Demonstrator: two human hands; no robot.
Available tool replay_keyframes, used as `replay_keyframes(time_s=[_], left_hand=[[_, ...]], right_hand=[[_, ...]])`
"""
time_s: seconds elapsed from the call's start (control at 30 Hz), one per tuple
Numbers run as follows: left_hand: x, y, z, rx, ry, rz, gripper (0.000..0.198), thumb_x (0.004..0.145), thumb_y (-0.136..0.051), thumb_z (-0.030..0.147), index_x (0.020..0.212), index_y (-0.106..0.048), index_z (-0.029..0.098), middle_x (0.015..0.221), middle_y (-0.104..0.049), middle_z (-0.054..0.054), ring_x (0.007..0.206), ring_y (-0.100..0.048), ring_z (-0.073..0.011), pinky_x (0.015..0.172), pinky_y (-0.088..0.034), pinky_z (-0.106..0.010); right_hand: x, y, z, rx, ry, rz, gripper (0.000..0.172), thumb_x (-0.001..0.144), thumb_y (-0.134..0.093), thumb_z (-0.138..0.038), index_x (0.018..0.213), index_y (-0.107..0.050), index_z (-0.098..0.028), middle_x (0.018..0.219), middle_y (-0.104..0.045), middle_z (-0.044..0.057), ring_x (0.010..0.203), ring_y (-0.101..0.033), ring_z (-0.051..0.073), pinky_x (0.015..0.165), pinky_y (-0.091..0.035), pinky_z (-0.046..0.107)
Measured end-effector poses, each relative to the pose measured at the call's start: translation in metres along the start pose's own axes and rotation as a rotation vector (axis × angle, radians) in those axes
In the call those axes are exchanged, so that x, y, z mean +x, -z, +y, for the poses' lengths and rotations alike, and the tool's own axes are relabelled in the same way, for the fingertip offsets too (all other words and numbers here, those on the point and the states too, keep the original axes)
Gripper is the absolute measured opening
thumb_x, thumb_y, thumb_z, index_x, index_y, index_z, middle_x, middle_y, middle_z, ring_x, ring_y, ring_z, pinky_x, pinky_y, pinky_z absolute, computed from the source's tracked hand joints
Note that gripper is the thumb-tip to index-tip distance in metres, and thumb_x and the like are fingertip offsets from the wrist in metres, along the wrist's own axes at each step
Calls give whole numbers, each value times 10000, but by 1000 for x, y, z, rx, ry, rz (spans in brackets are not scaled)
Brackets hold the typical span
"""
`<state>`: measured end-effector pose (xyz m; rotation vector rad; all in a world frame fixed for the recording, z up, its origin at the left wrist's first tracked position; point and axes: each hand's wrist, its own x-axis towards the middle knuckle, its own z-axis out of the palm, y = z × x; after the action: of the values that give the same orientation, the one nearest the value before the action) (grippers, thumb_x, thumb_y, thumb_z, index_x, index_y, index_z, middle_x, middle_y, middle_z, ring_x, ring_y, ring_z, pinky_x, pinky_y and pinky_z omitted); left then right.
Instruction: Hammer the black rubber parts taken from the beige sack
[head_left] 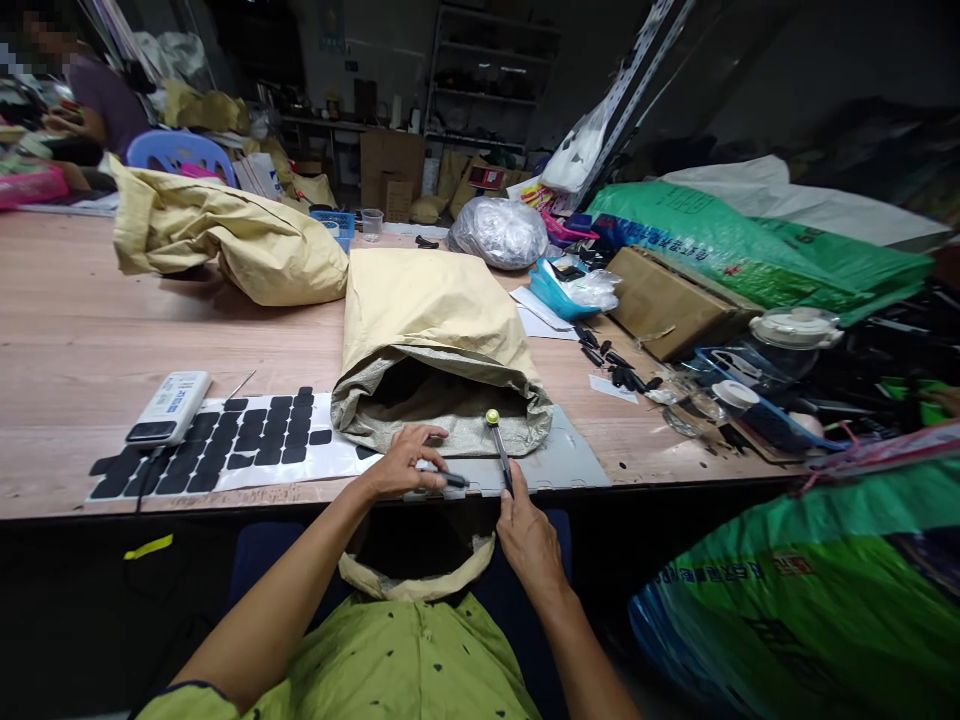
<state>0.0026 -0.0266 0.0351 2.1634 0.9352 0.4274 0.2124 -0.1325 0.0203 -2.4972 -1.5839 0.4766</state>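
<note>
My left hand point(405, 465) is at the table's front edge, thumb and fingers closed on a small dark piece point(454, 480) that points right. My right hand point(527, 530) grips a slim tool with a metal shaft point(501, 450), a dark handle and a round yellow-green head. That head shows in front of the open mouth of a tan woven sack point(435, 300), which lies on the table facing me. The sack's inside is dark. In my lap, below both hands, a second sack opening point(420, 588) gapes with a tan rim.
Left are a sheet of black stickers point(274, 430), a white device point(169, 408) and another tan sack point(247, 240). Black pieces point(619, 370), a cardboard box point(675, 300) and a lidded jar point(795, 340) lie right. A green bag point(825, 580) stands lower right. A person point(105, 100) sits far left.
</note>
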Motion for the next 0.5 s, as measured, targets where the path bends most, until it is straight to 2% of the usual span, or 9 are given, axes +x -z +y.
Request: replay_keyframes(time_s=[0.07,0.13,0.2,0.33,0.5], left_hand=[[-11,0,2,-28,-58,-169,158,706,-780,331,847,-786,261,1571,-317,14,1432,-231,-353,1164,-150,-512],[-22,-4,4,36,-74,-251,171,649,-811,313,813,-790,267,1620,-191,47,1475,-107,-383,1176,-42,-561],[-29,-11,5,146,-89,-244,170,616,-817,296,782,-788,273,1629,-133,69,1485,-72,-384,1181,7,-571],[-35,-24,7,337,-130,-186,132,612,-796,277,740,-783,249,1632,-99,70,1485,-89,-389,1193,-14,-565],[-34,-27,9,421,-151,-176,153,626,-803,306,762,-783,239,1634,-98,32,1483,-97,-395,1187,-30,-578]], right_hand=[[-1,1,-2,14,-9,-18,573,976,-298,-318,1543,-238,-261,992,-720,120,831,-691,243,673,-422,295],[-2,2,-3,28,-10,-23,568,983,-296,-317,1544,-228,-263,1027,-714,120,849,-689,236,686,-419,289],[-3,2,-3,33,-13,-26,563,988,-298,-314,1544,-226,-264,1039,-712,118,852,-688,230,694,-417,284],[-2,0,-2,20,-17,-27,560,991,-301,-311,1543,-225,-262,1015,-715,117,841,-688,232,687,-411,285],[-1,-1,-2,9,-22,-32,560,991,-302,-320,1542,-225,-263,972,-719,111,814,-689,232,670,-408,284]])
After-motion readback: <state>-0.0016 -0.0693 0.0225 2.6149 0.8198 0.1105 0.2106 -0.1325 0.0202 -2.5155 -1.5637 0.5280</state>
